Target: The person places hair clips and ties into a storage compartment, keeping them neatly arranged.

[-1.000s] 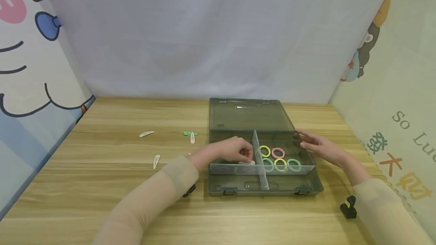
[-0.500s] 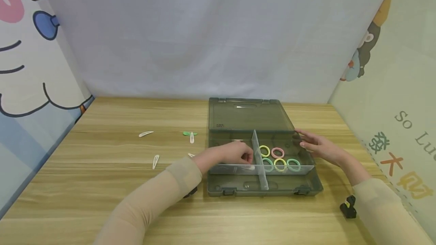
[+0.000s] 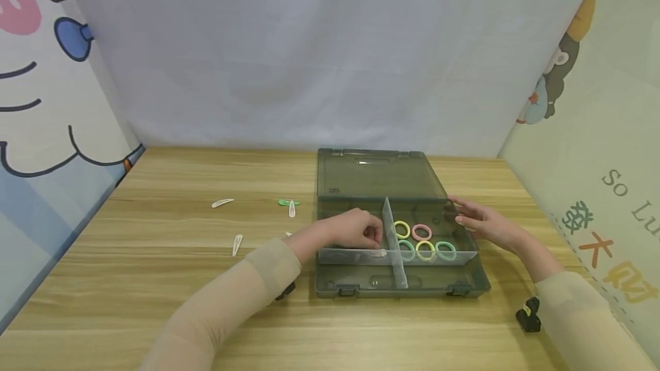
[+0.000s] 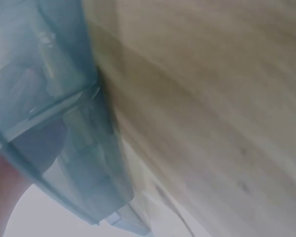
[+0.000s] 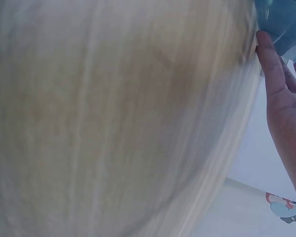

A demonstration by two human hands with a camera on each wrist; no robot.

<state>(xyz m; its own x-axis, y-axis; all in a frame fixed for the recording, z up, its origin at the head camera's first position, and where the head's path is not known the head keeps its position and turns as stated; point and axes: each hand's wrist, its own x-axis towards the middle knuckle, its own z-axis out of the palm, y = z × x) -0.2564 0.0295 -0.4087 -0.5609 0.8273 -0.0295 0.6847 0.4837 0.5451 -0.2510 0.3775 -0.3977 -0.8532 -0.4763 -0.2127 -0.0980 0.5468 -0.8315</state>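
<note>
In the head view, my left hand (image 3: 358,229) reaches into the left compartment of a grey see-through organizer box (image 3: 356,291). Its curled fingers pinch a white hair clip (image 3: 380,253), low by the front divider; the clip shows partly through that divider. My right hand (image 3: 487,225) rests at the box's right wall with fairly straight fingers, also seen in the right wrist view. The right compartment holds several hair ties, among them a pink hair tie (image 3: 421,232) and a yellow hair tie (image 3: 425,251). The left wrist view shows the box side (image 4: 89,163), blurred.
Left of the box lie a white clip (image 3: 223,202), another white clip (image 3: 237,245), and a green clip (image 3: 285,202) crossed by a white one (image 3: 291,209). One more clip peeks out by the left wrist. The lid (image 3: 378,173) lies open at the back.
The white clip under my left fingers has shifted slightly toward the front divider, and the left hand has made only small movements. The right hand has stayed at the box wall.
</note>
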